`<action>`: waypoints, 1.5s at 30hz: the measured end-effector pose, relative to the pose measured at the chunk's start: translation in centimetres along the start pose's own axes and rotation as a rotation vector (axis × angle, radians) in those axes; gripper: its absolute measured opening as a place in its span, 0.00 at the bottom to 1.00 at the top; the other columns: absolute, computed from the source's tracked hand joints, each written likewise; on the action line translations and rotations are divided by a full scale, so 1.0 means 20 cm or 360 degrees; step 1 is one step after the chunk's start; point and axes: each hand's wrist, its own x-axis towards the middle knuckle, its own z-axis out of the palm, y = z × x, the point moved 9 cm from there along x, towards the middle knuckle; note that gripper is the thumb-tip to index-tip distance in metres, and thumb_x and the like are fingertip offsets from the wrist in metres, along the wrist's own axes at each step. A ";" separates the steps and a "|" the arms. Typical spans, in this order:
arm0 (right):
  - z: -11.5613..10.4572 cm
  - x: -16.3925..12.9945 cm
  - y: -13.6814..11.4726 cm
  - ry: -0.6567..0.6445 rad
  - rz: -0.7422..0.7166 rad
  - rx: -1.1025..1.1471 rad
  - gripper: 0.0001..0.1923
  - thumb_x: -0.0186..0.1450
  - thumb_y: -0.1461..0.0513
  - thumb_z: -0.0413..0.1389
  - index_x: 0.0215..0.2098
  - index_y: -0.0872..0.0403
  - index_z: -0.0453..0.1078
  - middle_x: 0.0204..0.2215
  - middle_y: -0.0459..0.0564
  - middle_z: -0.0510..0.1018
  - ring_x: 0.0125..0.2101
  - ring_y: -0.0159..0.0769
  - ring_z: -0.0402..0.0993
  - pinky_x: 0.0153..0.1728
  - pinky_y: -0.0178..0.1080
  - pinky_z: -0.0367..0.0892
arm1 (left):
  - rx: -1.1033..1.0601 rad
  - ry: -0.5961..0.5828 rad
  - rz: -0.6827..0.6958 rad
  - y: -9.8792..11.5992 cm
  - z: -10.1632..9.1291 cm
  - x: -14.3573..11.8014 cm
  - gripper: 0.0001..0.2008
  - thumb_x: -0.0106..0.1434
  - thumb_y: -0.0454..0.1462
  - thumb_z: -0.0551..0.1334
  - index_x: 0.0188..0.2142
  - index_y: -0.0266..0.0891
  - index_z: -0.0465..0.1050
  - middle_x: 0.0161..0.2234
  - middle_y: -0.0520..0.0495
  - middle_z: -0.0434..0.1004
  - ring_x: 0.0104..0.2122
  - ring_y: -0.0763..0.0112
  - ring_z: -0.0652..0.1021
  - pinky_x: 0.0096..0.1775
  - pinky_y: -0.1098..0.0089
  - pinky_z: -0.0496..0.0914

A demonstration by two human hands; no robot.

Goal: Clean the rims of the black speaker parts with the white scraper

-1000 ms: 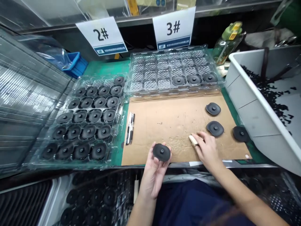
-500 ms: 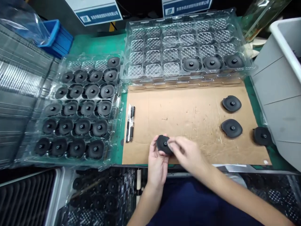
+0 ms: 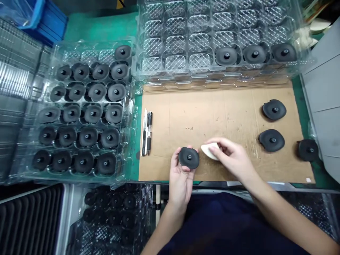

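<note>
A round black plastic part with a small central stud (image 3: 188, 158) is held by its edges in my left hand (image 3: 180, 179), stud side up. Just to its right, my right hand (image 3: 233, 157) pinches a white pad or folded cloth (image 3: 209, 151) between thumb and fingers. The pad is apart from the black part. Both hands are over the front of a brown cardboard sheet (image 3: 180, 117). Two like parts lie at the sheet's right side, an upper one (image 3: 274, 109) and a lower one (image 3: 271, 140). Another black part (image 3: 308, 150) lies at the sheet's right edge.
On the left stands a clear blister tray (image 3: 131, 117) with many black parts in its pockets. A second clear tray (image 3: 175, 63) at the back holds three in its front row. A pen (image 3: 149, 132) and a slim cutter (image 3: 145, 132) lie side by side. A grey bin (image 3: 326, 92) stands right.
My right hand has moved right, away from the black part, and the white pad in it now shows. My left hand keeps hold of the part. The camera view has shifted.
</note>
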 end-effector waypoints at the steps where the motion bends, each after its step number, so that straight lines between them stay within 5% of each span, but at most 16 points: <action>1: 0.00 0.01 -0.03 0.0050 -0.0081 -0.0080 0.09 0.64 0.61 0.52 0.39 0.53 0.73 0.35 0.48 0.79 0.34 0.34 0.73 0.34 0.34 0.65 | 0.0002 0.0006 0.0010 0.00 0.00 0.00 0.22 0.58 0.34 0.65 0.50 0.47 0.64 0.53 0.42 0.69 0.54 0.59 0.70 0.55 0.60 0.64; 6: 0.16 -0.01 -0.16 -0.0276 -0.0362 -0.0278 0.09 0.64 0.64 0.51 0.37 0.51 0.73 0.33 0.45 0.79 0.31 0.30 0.74 0.34 0.31 0.65 | -0.0002 0.0002 -0.0050 -0.01 0.00 0.00 0.23 0.56 0.35 0.66 0.50 0.49 0.64 0.53 0.44 0.69 0.53 0.59 0.71 0.54 0.59 0.65; 11: 0.12 -0.01 -0.16 -0.0186 -0.0367 -0.0354 0.10 0.65 0.64 0.50 0.40 0.52 0.72 0.36 0.48 0.79 0.35 0.34 0.75 0.37 0.34 0.66 | 0.0021 0.0068 -0.0056 -0.01 -0.01 -0.01 0.22 0.56 0.34 0.66 0.49 0.49 0.64 0.52 0.44 0.70 0.54 0.59 0.70 0.55 0.59 0.64; 15: 0.15 0.00 -0.14 -0.0277 -0.0355 -0.0295 0.09 0.65 0.63 0.51 0.37 0.51 0.73 0.32 0.45 0.79 0.28 0.30 0.73 0.31 0.31 0.66 | 0.0001 0.0024 -0.0064 -0.01 0.00 0.00 0.23 0.56 0.34 0.66 0.50 0.49 0.64 0.53 0.44 0.69 0.54 0.58 0.70 0.54 0.58 0.64; 19: 0.13 -0.01 -0.15 -0.0163 -0.0359 -0.0358 0.10 0.65 0.64 0.50 0.39 0.53 0.73 0.35 0.49 0.79 0.35 0.34 0.74 0.39 0.35 0.66 | 0.0004 0.0034 -0.0038 0.00 -0.01 0.00 0.22 0.57 0.33 0.65 0.50 0.48 0.64 0.53 0.44 0.70 0.54 0.61 0.70 0.54 0.63 0.65; 23: 0.14 0.02 -0.15 -0.0288 -0.0381 -0.0252 0.09 0.64 0.63 0.51 0.38 0.51 0.74 0.32 0.45 0.80 0.29 0.30 0.74 0.32 0.32 0.66 | -0.0024 -0.0013 -0.0053 -0.01 0.00 0.00 0.22 0.58 0.35 0.65 0.51 0.49 0.64 0.54 0.42 0.69 0.54 0.58 0.70 0.54 0.59 0.65; 28: 0.03 0.12 -0.17 0.0002 -0.0428 -0.0327 0.10 0.66 0.61 0.50 0.39 0.53 0.73 0.36 0.48 0.79 0.37 0.33 0.75 0.39 0.34 0.66 | -0.0002 0.0018 -0.0010 0.00 -0.01 0.00 0.22 0.56 0.35 0.66 0.50 0.48 0.66 0.51 0.44 0.71 0.52 0.62 0.72 0.52 0.65 0.67; 33: 0.21 0.05 -0.28 -0.0331 -0.0629 -0.0441 0.10 0.66 0.65 0.49 0.39 0.54 0.72 0.35 0.49 0.79 0.35 0.33 0.75 0.38 0.35 0.67 | 0.0023 0.0049 -0.0020 0.00 -0.03 -0.01 0.23 0.55 0.37 0.67 0.51 0.48 0.67 0.52 0.45 0.71 0.51 0.66 0.72 0.50 0.71 0.68; 35: 0.22 0.04 -0.29 -0.0315 -0.0647 -0.0436 0.10 0.66 0.65 0.49 0.38 0.54 0.72 0.35 0.49 0.79 0.36 0.34 0.75 0.39 0.36 0.67 | 0.0050 0.0090 -0.0003 0.00 -0.04 -0.01 0.25 0.54 0.37 0.68 0.51 0.48 0.67 0.51 0.46 0.71 0.50 0.66 0.73 0.49 0.71 0.69; 39: 0.17 0.01 -0.26 -0.0259 -0.0750 -0.0343 0.11 0.66 0.64 0.48 0.41 0.53 0.72 0.37 0.49 0.79 0.39 0.33 0.74 0.43 0.36 0.67 | 0.0045 0.0041 -0.0043 0.00 -0.02 0.00 0.26 0.54 0.38 0.68 0.52 0.48 0.66 0.53 0.43 0.69 0.51 0.61 0.72 0.51 0.66 0.68; 42: 0.10 0.04 -0.18 -0.0298 -0.0596 -0.0352 0.09 0.66 0.62 0.51 0.39 0.51 0.73 0.35 0.45 0.80 0.35 0.31 0.75 0.39 0.33 0.67 | 0.0024 -0.0018 -0.0049 0.00 0.00 0.00 0.24 0.56 0.37 0.67 0.52 0.47 0.65 0.54 0.42 0.69 0.52 0.59 0.71 0.54 0.62 0.65; 45: 0.00 0.08 -0.17 0.0030 -0.0461 -0.0328 0.09 0.66 0.60 0.51 0.39 0.51 0.73 0.36 0.45 0.80 0.35 0.32 0.75 0.37 0.33 0.67 | 0.0020 -0.0015 -0.0025 0.00 0.00 -0.01 0.23 0.57 0.35 0.66 0.51 0.47 0.66 0.52 0.43 0.71 0.51 0.61 0.73 0.54 0.62 0.65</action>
